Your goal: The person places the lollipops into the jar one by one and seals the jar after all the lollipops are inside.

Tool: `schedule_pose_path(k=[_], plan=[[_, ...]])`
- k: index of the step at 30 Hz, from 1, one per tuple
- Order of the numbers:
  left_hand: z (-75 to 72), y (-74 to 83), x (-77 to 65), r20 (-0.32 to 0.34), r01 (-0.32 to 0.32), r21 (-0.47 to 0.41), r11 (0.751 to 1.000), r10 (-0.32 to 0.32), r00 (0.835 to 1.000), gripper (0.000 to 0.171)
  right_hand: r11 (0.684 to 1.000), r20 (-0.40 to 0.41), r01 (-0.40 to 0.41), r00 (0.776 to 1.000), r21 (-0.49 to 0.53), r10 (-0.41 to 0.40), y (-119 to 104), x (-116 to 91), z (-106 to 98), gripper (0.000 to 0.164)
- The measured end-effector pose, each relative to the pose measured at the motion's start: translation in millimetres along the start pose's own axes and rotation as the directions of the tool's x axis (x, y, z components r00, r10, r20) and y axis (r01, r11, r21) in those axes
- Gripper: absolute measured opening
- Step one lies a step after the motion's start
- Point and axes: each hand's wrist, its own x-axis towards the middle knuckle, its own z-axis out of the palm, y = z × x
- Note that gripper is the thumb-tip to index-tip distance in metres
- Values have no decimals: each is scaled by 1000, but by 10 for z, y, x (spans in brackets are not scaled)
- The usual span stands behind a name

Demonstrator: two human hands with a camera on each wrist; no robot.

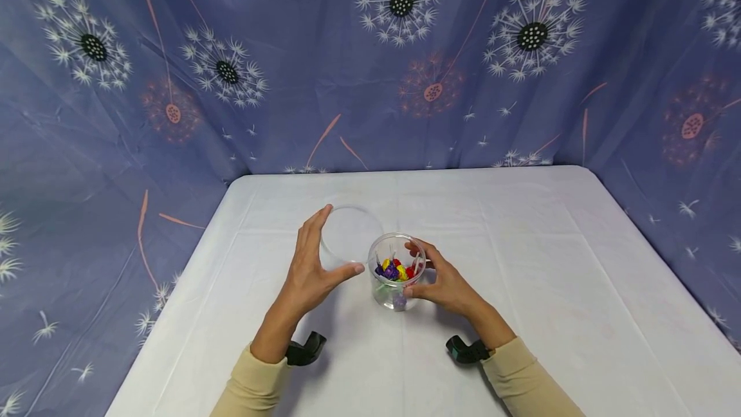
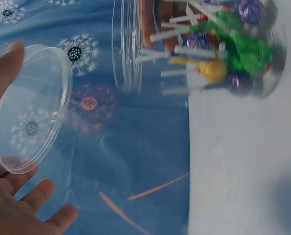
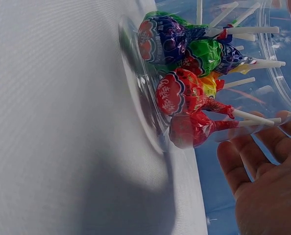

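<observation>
My left hand (image 1: 309, 269) holds a round clear plastic lid (image 1: 352, 233) by its edge, between thumb and fingers. In the left wrist view the lid (image 2: 33, 112) is tilted and apart from the jar. A clear plastic jar (image 1: 381, 296) stands on the table with its top uncovered. My right hand (image 1: 448, 282) grips the jar's right side near the rim, thumb in front and fingers behind. Inside are several lollipops (image 3: 180, 93) in red, green, yellow and purple wrappers, with white sticks pointing up toward the opening.
A white cloth covers the table (image 1: 521, 230). Behind it and along the sides hangs a blue curtain (image 1: 324, 56) with a dandelion print. Dark wrist cameras (image 1: 307, 348) sit on both wrists, low over the tabletop.
</observation>
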Motion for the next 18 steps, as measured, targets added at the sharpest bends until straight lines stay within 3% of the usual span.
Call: schedule_pose_path(k=[4, 9, 16, 18], plan=[[75, 3, 8, 24, 79, -145, 986, -77, 997, 106, 1000, -1, -2, 1000, -5, 2, -2, -2, 2, 89], [208, -15, 18, 67, 103, -295, 950, -87, 994, 102, 1000, -4, 6, 1000, -7, -7, 1, -8, 5, 89], [409, -46, 2, 169, 174, -388, 905, -115, 979, 101, 1000, 4, -20, 1000, -12, 20, -7, -19, -2, 89], [410, 31, -8, 201, 194, -400, 896, -121, 972, 100, 999, 5, -45, 999, -14, 45, -12, -26, -4, 90]])
